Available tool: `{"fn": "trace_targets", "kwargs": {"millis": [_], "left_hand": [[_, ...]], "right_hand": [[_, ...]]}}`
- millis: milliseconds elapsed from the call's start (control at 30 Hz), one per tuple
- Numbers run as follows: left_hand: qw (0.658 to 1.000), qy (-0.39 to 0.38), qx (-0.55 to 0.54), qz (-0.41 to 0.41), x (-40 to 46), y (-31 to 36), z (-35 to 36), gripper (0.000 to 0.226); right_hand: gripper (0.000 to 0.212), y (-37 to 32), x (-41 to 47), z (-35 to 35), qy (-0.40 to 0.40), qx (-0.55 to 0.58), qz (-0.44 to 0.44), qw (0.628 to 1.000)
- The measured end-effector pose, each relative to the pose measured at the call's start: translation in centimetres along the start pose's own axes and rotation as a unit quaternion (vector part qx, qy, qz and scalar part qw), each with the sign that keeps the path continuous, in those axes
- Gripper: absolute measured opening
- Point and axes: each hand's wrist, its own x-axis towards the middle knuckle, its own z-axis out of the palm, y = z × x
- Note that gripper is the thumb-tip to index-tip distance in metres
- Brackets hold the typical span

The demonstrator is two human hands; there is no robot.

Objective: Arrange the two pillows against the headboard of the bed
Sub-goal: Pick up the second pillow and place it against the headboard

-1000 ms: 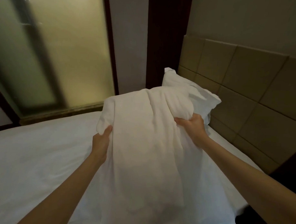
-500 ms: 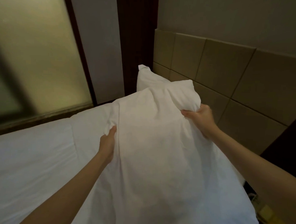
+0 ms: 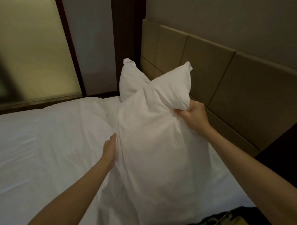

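Near pillow: plump white cotton pillow (image 3: 153, 137), creased, upright.
Right hand (image 3: 193, 115): clamped on its 1 o'clock corner.
Left hand (image 3: 110, 149): flat against its 9 o'clock edge; grip unclear.

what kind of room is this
Most likely a hotel bedroom. A bed with plain white sheets, a padded panel headboard fixed to the wall and a frosted glass panel beside the bed all suggest it. Two white pillows are being arranged.

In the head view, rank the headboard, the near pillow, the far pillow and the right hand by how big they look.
1. Headboard
2. Near pillow, though nearness to the camera inflates it
3. Far pillow, mostly hidden
4. Right hand
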Motion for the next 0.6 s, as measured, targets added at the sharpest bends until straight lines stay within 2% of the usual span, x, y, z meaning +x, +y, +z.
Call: {"fn": "trace_targets", "kwargs": {"millis": [133, 233, 367, 500, 600], "left_hand": [[0.998, -0.046, 0.045, -0.007, 0.8, 0.8, 5.1, 0.046], [0.996, -0.066, 0.045, 0.028, 1.4, 1.5, 7.7, 0.017], [0.996, -0.022, 0.025, 0.078, 2.6, 2.8, 10.2, 0.021], [0.993, 0.003, 0.057, 0.099, 3.6, 2.9, 10.7, 0.034], [0.991, -0.001, 0.085, 0.105, 3.9, 2.4, 10.6, 0.031]], "right_hand": [[0.032, 2.4, 3.4, -2.8, 0.006, -0.137, -0.069, 0.988], [0.023, 4.1, 6.0, -3.6, -0.007, -0.181, -0.076, 0.981], [0.03, 8.8, 8.3, -1.9, -0.124, -0.235, 0.013, 0.964], [0.06, 14.9, 6.8, 0.7, -0.254, -0.303, 0.126, 0.91], [0.075, 17.7, 5.0, 2.0, -0.283, -0.298, 0.166, 0.896]]}}
